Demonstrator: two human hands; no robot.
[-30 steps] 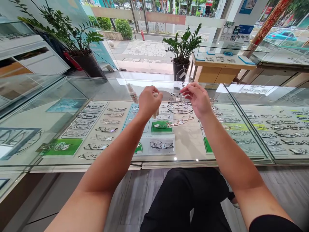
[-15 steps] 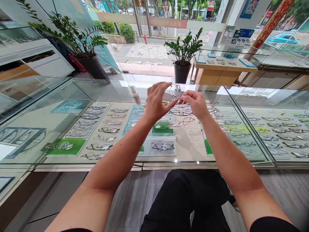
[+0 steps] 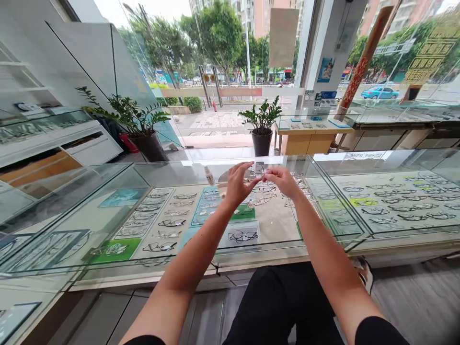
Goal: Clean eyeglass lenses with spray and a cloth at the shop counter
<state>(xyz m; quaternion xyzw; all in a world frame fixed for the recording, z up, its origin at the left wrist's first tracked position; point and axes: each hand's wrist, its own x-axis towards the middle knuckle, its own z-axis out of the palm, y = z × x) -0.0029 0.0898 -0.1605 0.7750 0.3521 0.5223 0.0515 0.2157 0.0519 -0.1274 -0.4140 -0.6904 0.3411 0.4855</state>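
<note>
A thin-rimmed pair of eyeglasses is held up between my two hands, above the far part of the glass counter. My left hand grips it from the left, with the upper fingers at its top edge and the thumb stretched out below. From the right, my right hand pinches its lower side, close to the left thumb's tip. The fingers cover part of the frame. A small white spray bottle stands on the glass, left of my left hand.
Rows of eyeglasses lie under the glass, among them a dark pair on a white card. Green cards lie there too. Beyond the counter stand potted plants and a wooden display table, before a large window.
The camera has tilted up, so the counter and hands sit lower and more of the street shows. Both hands still hold the eyeglasses in nearly the same pose.
</note>
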